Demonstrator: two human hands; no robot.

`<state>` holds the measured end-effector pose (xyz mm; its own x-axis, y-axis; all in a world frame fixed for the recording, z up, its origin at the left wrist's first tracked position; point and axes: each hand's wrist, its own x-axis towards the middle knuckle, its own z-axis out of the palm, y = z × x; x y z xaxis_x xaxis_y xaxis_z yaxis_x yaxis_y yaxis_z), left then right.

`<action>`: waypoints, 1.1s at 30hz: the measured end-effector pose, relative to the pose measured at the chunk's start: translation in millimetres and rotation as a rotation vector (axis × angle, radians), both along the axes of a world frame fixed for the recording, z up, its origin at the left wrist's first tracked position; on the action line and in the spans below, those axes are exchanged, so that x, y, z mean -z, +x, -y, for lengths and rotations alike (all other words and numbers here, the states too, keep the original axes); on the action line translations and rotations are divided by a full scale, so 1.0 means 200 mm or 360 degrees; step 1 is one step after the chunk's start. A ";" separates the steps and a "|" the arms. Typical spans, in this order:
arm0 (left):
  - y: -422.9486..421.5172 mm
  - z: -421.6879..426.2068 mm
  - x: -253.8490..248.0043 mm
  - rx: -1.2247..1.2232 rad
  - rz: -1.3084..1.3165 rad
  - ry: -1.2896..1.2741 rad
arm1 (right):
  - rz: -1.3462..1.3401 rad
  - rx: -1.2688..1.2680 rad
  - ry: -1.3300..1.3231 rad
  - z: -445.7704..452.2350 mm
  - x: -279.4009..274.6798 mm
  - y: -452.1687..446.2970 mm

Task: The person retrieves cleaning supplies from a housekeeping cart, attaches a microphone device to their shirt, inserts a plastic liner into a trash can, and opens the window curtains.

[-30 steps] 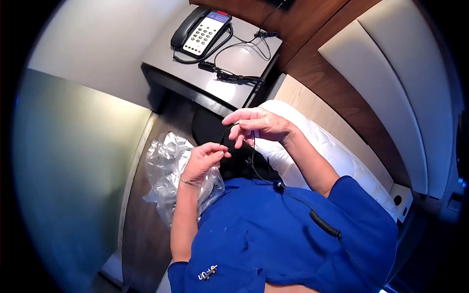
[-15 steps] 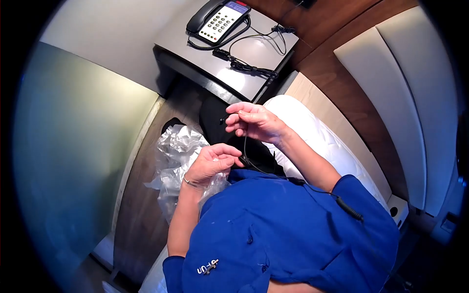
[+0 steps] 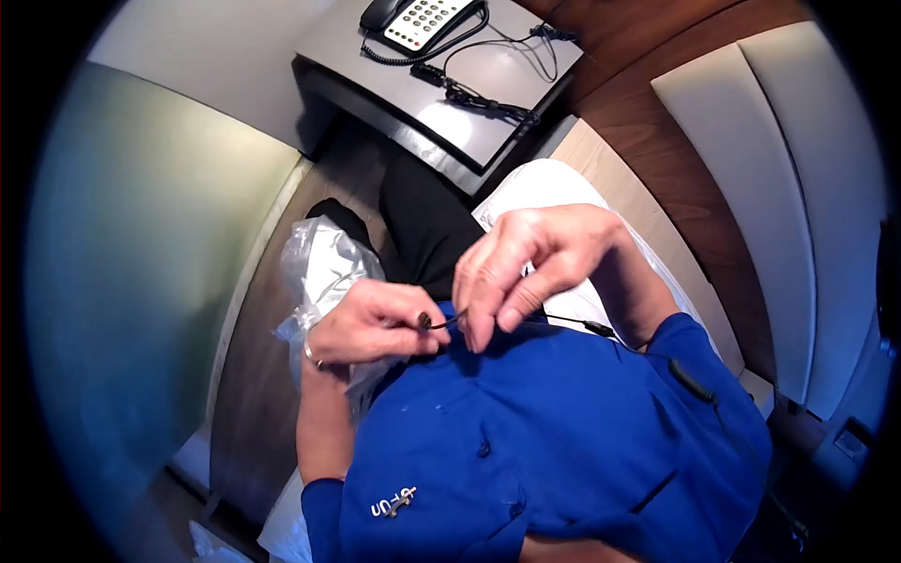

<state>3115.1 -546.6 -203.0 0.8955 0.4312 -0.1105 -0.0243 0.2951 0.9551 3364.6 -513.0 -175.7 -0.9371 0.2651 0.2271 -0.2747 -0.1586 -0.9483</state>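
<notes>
A thin black cable (image 3: 569, 320) runs across the front of the blue shirt, with a small dark end piece (image 3: 425, 321) at its left tip. My left hand (image 3: 375, 324) is closed around the cable beside that end piece. Close by on the right, my right hand (image 3: 530, 267) bends its fingers down over the same cable, which passes beneath them; the exact grip is partly hidden. Further right, the cable has a small black connector (image 3: 599, 328) and leads towards a coiled black section (image 3: 692, 380) on the shirt. Crumpled clear plastic (image 3: 324, 263) lies behind my left wrist.
Ahead stands a grey bedside table (image 3: 375, 70) bearing a desk telephone (image 3: 424, 23) and a bundled black cord (image 3: 483, 103). White bedding (image 3: 544, 178) and a padded headboard (image 3: 741, 141) are on the right. A pale greenish panel (image 3: 160, 281) stands on the left.
My right hand has come down and towards me, close to my left hand. The cable's end piece now shows at my left fingers. The view has tilted slightly downward.
</notes>
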 end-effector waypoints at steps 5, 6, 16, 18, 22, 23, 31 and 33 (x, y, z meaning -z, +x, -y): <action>-0.01 0.00 0.01 -0.0224 -0.0330 -0.0350 | -0.0498 0.0561 -0.0738 -0.02 0.16 -0.02; 0.02 0.03 0.07 -0.0343 -0.0169 -0.0531 | -0.0590 0.0702 -0.0904 -0.01 0.19 -0.03; 0.18 0.09 0.24 -0.0430 0.0326 -0.0981 | -0.0632 0.1173 -0.1263 -0.02 0.39 -0.09; 0.16 0.09 0.23 -0.0527 0.0230 -0.0928 | 0.0059 0.1102 -0.0974 -0.02 0.34 0.00; 0.11 0.07 0.21 -0.0543 0.0135 -0.0906 | 0.1327 0.0923 0.0623 -0.03 0.20 0.13; 0.10 0.07 0.20 -0.0527 0.0125 -0.0916 | 0.1596 0.0855 0.0874 -0.03 0.15 0.16; 0.11 0.07 0.19 -0.0274 0.0213 -0.0948 | 0.0500 0.0391 0.0651 0.01 0.01 -0.05; 0.09 0.06 0.20 -0.0174 0.0232 -0.0894 | 0.0449 0.0428 0.0483 0.01 0.06 -0.06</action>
<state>3134.0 -558.9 -242.5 0.8723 0.4329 -0.2274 -0.2025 0.7431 0.6378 3352.3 -515.9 -188.2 -0.8805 0.4673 0.0789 0.0059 0.1774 -0.9841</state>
